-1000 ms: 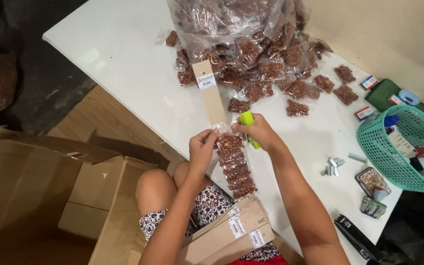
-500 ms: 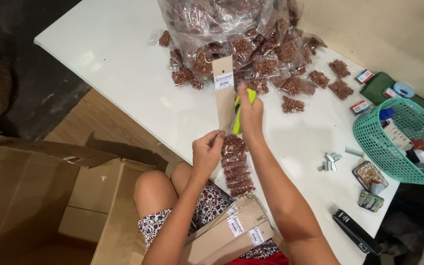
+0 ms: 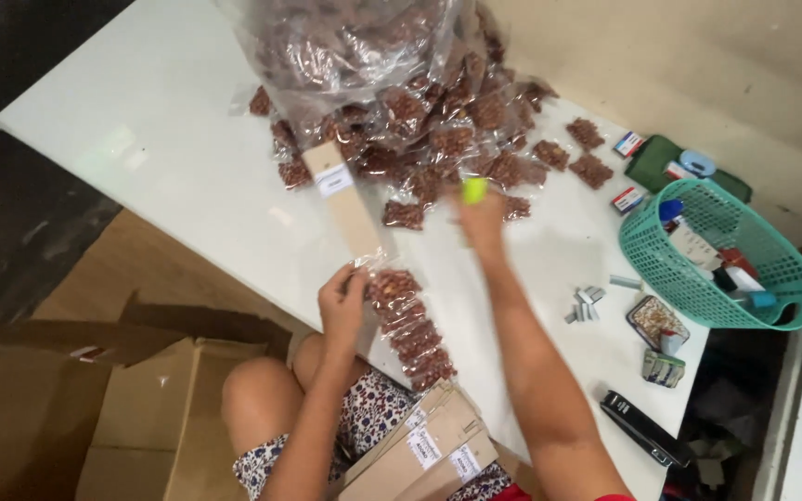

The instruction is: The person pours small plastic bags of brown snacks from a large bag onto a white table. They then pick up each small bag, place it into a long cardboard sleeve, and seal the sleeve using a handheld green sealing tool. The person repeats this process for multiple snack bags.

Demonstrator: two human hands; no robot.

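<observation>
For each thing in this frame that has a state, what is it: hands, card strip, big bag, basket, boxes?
Left hand: pinching the top of the packet row on the card strip.
Right hand: raised over the table, blurred, closed on a small green tool.
Card strip: flat on the table, packets fixed along its lower part.
Big bag: open, packets spilling out.
Basket: upright, part filled.
Cardboard box: flaps open.

Bright overhead light is glaring off the white table [image 3: 169, 139] while motion blur is smearing the right hand [image 3: 481, 221].
</observation>
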